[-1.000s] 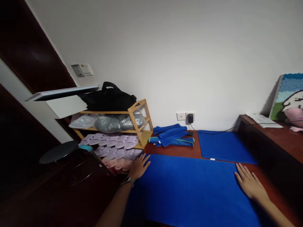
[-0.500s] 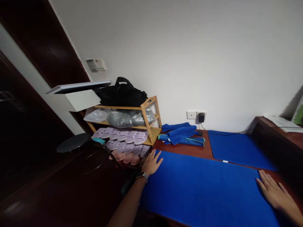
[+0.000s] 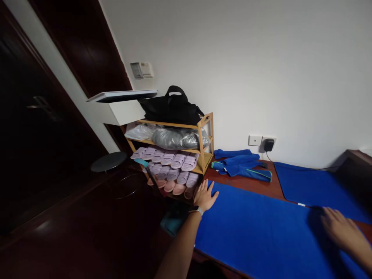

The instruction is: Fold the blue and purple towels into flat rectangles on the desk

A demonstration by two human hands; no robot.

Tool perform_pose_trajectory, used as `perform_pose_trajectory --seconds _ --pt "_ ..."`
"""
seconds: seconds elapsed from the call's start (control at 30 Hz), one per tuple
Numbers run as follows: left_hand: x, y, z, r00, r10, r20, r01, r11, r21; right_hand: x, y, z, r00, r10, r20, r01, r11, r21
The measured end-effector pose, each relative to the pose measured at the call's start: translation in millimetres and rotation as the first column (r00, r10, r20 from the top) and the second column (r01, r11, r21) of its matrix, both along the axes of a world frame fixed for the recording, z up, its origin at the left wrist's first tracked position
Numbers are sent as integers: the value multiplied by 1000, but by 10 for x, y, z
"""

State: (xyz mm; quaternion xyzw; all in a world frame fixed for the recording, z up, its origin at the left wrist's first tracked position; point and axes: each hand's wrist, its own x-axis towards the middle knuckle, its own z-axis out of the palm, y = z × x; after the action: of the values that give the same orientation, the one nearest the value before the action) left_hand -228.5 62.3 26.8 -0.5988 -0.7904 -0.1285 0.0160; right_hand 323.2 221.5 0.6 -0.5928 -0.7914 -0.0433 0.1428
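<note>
Blue cloth (image 3: 250,228) lay near us on the table (image 3: 273,185), our left hand (image 3: 204,196) spread-fingered at its far left corner, our right hand (image 3: 340,228) over its right side, fingers too blurred to tell.

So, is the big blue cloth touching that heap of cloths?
Apart: the head view shows reddish tabletop between the big blue cloth and the heap.

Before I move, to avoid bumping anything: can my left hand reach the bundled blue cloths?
Likely yes: the left hand sits near the bundled cloths, with only blue mat and brown tabletop visible between.
</note>
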Motion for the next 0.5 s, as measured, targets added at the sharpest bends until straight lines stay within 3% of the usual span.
perform_pose_trajectory --seconds 0.17,0.27,0.37,0.43,0.5 --pt "-38 18 -75 1000 -14 -3 14 999 29 -2126 -672 365 951 286 -120 -302 942 -143" --pt "-53 38 -84 1000 -7 -10 8 1000 28 -3026 -923 433 893 404 -200 -443 870 -217" --pt "-64 57 -80 1000 -2 3 1 1000 15 -3290 -936 366 880 431 -201 -473 835 -281" --pt "-71 67 -81 1000 -4 13 4 1000 13 -3151 -859 285 887 422 -188 -461 840 -287" --pt "-77 75 -88 1000 -8 14 7 1000 15 -2822 -747 205 908 387 -160 -418 863 -284"
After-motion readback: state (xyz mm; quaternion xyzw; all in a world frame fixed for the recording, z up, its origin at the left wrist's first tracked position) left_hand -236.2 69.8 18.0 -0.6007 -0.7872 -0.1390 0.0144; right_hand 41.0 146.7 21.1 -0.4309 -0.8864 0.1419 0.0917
